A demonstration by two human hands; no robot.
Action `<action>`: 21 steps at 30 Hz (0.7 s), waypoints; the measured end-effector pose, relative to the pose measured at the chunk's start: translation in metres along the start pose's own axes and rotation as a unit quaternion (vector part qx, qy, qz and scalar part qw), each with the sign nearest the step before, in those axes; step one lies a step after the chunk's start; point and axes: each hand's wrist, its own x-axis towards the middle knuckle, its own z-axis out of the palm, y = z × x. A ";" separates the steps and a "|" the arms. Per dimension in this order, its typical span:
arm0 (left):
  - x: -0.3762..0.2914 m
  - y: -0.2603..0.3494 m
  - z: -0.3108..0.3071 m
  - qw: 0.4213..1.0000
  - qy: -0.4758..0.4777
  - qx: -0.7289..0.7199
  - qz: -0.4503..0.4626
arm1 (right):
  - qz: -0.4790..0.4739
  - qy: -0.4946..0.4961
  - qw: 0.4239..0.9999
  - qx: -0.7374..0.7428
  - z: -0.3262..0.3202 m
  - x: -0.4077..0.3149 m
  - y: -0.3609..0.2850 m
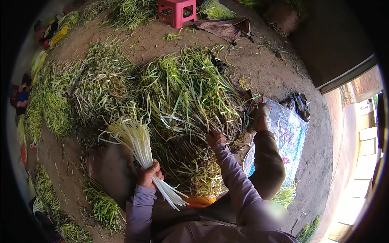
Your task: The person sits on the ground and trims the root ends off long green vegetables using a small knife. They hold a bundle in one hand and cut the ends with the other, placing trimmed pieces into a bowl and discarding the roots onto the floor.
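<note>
My left hand (149,173) is closed around a bundle of long white stalks with pale yellow-green leaves (141,145), the white ends pointing down and to the right. My right hand (216,138) reaches into the large heap of green leafy stalks (182,88) before me, its fingers bent at the heap's lower right part. Whether it grips a stalk there cannot be told. Yellowish trimmings (208,179) lie nearer my body, between my arms.
A pink plastic stool (177,11) stands beyond the heap. A printed plastic sack (287,133) lies under my outstretched foot at the right, with a pair of shoes (299,106) beside it. More leafy heaps (56,100) and other people (21,95) are at the left.
</note>
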 end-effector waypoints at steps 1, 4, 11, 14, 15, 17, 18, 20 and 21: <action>0.000 -0.001 0.002 1.000 0.001 0.012 0.004 | -0.017 -0.016 0.998 0.058 0.001 -0.002 0.005; -0.002 -0.002 0.002 0.999 0.010 0.015 0.035 | 0.009 -0.096 0.981 0.167 -0.012 -0.040 -0.030; -0.003 -0.011 0.017 0.997 0.048 0.058 0.025 | 0.054 -0.240 0.918 0.310 -0.021 -0.143 -0.054; 0.003 -0.019 0.016 0.995 0.047 0.081 0.022 | 0.093 -0.280 0.871 0.393 -0.012 -0.184 -0.059; 0.005 -0.021 0.017 0.995 0.044 0.086 0.016 | 0.091 -0.327 0.862 0.377 -0.011 -0.190 -0.059; 0.004 -0.022 0.020 0.993 0.037 0.112 0.023 | 0.056 -0.373 0.840 0.391 -0.011 -0.208 -0.064; 0.004 -0.022 0.026 0.992 0.034 0.122 0.029 | 0.066 -0.395 0.828 0.392 -0.011 -0.215 -0.069; 0.006 -0.027 0.023 0.989 0.033 0.137 0.038 | 0.092 -0.427 0.810 0.392 -0.005 -0.224 -0.067; 0.006 -0.027 0.023 0.988 0.033 0.144 0.043 | 0.083 -0.426 0.813 0.388 -0.005 -0.226 -0.066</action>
